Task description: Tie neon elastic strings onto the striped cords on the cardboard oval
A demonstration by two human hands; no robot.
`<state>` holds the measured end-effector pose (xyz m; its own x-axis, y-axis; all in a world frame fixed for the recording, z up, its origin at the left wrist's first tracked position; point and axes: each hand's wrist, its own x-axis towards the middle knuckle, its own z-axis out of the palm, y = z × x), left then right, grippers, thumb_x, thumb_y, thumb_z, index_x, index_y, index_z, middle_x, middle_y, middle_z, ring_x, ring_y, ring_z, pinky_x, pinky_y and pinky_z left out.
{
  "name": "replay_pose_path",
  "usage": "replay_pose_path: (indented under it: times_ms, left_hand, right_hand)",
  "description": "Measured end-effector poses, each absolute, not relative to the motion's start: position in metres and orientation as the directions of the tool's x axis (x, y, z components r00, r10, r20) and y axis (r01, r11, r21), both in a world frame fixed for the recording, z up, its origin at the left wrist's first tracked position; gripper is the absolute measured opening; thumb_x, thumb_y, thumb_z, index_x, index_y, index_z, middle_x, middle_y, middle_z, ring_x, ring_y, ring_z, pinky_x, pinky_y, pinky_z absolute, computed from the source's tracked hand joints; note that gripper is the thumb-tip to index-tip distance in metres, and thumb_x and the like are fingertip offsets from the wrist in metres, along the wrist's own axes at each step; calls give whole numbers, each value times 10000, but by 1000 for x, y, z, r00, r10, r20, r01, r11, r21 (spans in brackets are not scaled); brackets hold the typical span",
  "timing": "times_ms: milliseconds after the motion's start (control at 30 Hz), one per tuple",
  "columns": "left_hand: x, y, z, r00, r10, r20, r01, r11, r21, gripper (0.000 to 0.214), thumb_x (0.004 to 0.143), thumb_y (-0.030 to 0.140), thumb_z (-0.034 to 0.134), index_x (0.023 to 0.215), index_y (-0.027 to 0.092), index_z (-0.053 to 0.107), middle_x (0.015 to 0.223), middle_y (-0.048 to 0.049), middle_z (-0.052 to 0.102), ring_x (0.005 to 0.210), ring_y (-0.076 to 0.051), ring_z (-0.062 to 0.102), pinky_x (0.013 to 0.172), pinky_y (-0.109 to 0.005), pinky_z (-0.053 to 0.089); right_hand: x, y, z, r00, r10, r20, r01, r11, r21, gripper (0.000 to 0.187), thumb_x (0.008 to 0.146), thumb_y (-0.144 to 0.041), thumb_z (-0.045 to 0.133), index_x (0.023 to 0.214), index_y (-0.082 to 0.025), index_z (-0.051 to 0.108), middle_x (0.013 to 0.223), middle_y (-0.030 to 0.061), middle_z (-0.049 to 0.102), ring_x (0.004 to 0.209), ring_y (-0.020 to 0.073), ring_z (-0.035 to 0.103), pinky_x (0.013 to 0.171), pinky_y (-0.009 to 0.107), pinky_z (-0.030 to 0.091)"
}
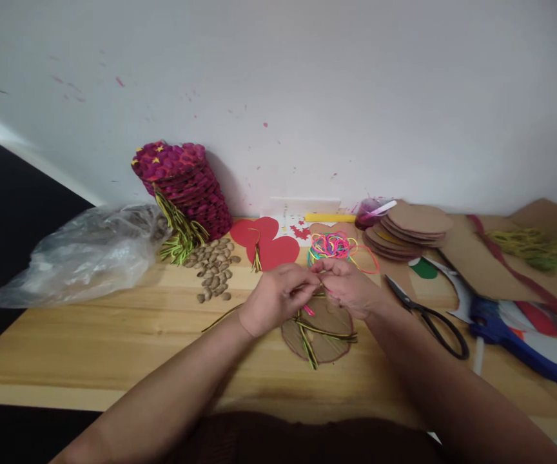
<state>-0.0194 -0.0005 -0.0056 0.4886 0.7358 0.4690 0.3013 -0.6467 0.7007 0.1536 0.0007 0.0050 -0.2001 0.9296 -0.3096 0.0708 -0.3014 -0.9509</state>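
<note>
Above a round cardboard disc my two hands meet, fingertips almost touching. My left hand is closed in a pinch on a thin strand of cord. From the other side my right hand pinches at the same strand; its exact hold is partly hidden by the fingers. Green-and-black cords lie across the disc and overhang its edge. A bright pink bit, perhaps a rubber band, shows under my left fingers. Just beyond my hands lies a tangle of coloured rubber bands.
Left are pistachio-like shells, a plastic bag and a stack of purple shell-covered discs. Red paper circles lie behind. Right are black scissors, stacked cardboard discs, a purple-stained cup and a blue glue gun.
</note>
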Motion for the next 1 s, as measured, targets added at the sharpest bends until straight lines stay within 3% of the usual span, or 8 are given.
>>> replay_pose_path:
  times_ms: [100, 200, 333, 433, 500, 633, 800, 1000]
  left_hand:
    - [-13, -2, -3, 431, 859, 275, 184, -382, 906, 100, 853, 231, 616, 824, 153, 670, 810, -39, 692, 711, -114, 606, 672, -231, 471]
    - [-12, 0, 0, 428, 904, 17, 71, -52, 996, 128, 806, 265, 658, 797, 137, 646, 668, 6, 626, 555, -72, 524, 538, -193, 412]
    - [-15, 6, 2, 405, 886, -227, -73, 279, 957, 193, 733, 298, 722, 779, 133, 636, 561, 37, 565, 449, -49, 464, 424, -163, 313]
    - [-15, 10, 3, 357, 884, -301, -170, 378, 910, 175, 668, 246, 751, 738, 133, 637, 542, 35, 563, 431, -45, 455, 397, -160, 275]
    - [-16, 12, 4, 328, 895, -302, -239, 388, 890, 162, 658, 226, 755, 723, 130, 642, 535, 35, 556, 428, -40, 443, 392, -161, 258]
    - [-17, 14, 3, 301, 910, -285, -330, 380, 864, 181, 688, 253, 766, 738, 122, 651, 541, 34, 557, 432, -28, 427, 400, -157, 256]
    - [-17, 14, 2, 290, 915, -279, -363, 375, 853, 183, 690, 247, 768, 745, 122, 647, 540, 38, 555, 429, -23, 424, 398, -150, 259]
    - [-16, 12, 3, 314, 902, -297, -349, 401, 847, 217, 682, 266, 782, 746, 111, 645, 539, 37, 547, 429, -20, 419, 388, -146, 237]
  right_hand:
    - [157, 4, 3, -166, 980, -114, 170, -85, -982, 176, 750, -342, 622, 826, -184, 605, 593, -42, 576, 452, 86, 464, 436, 212, 346]
    - [160, 5, 3, -105, 990, 95, 322, 124, -939, 236, 828, -377, 600, 926, -169, 650, 734, 13, 660, 569, 121, 546, 519, 245, 407]
    - [163, 2, 6, 34, 946, 322, 484, 267, -834, 242, 913, -369, 538, 1019, -184, 654, 804, 43, 691, 636, 160, 598, 556, 274, 446]
    - [164, -5, 11, 67, 824, 563, 563, 435, -703, 149, 906, -289, 570, 1006, -220, 656, 976, 71, 705, 855, 207, 644, 739, 333, 501]
    - [163, -10, 13, -1, 753, 658, 633, 510, -582, 69, 861, -251, 629, 912, -229, 670, 861, 57, 695, 760, 204, 620, 726, 353, 495]
    - [155, -14, 8, -195, 801, 566, 690, 522, -501, 41, 808, -273, 699, 804, -232, 704, 739, 43, 685, 763, 226, 617, 751, 385, 492]
    - [145, -14, -6, -113, 942, 315, 605, 317, -730, 131, 828, -303, 676, 907, -210, 723, 843, 55, 718, 743, 192, 653, 677, 326, 522]
    - [145, -12, -9, -36, 947, 319, 576, 280, -768, 135, 833, -306, 656, 878, -190, 710, 745, 34, 669, 615, 150, 577, 581, 283, 475]
